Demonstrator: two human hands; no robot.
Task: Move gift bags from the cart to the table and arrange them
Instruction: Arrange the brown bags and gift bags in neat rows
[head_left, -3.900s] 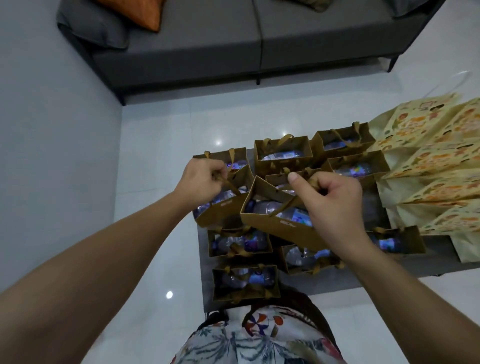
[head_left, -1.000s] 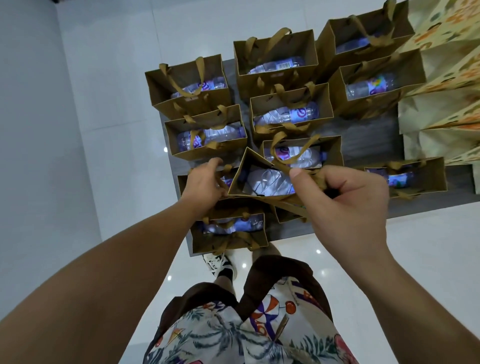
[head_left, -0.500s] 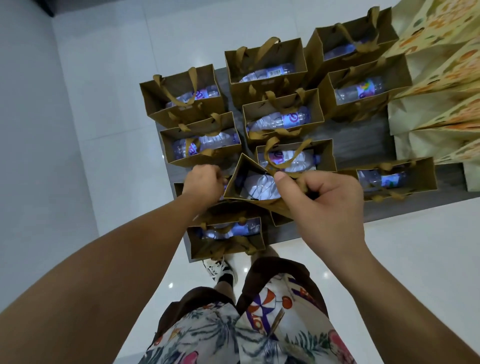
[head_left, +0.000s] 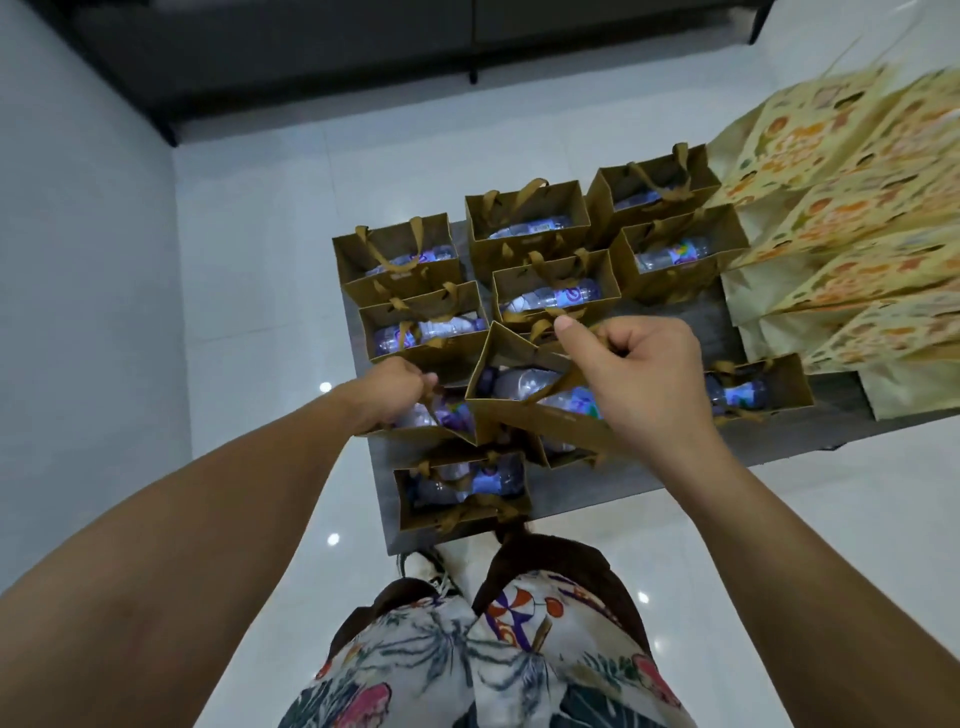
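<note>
Head view. The person stands at the near edge of a low grey table (head_left: 691, 322), looking straight down on it. Brown gift bags with ribbon handles stand on the table, each holding a plastic water bottle laid flat.

Right hand (head_left: 647, 384): fingers curled, thumb extended, clamped on the ribbon handle of a tilted brown bag (head_left: 511, 402). This bag sits higher than the others, one corner pointing toward the far edge, over the middle of the table near its near edge. Whether its base touches the table cannot be told.

Left hand (head_left: 395, 392): fingers curled around the handle of a second brown bag (head_left: 436, 421), which sits just left of the tilted one, near the left edge of the table. The hand hides most of the handle.

Other brown bags: two (head_left: 402, 260) at the far left corner, one behind the other; two (head_left: 530, 218) in the middle at the far edge, likewise in file; two (head_left: 654, 195) to their right. One bag (head_left: 462, 491) stands at the near left corner. One bag (head_left: 753, 389) stands near the near edge, right of the right hand.

Along the right side of the table lie several pale yellow patterned bags (head_left: 852, 228), overlapping, blurred.

Beyond the table: white glossy floor (head_left: 249, 291), dark sofa base (head_left: 311, 62). The person wears a patterned shirt (head_left: 467, 660).
</note>
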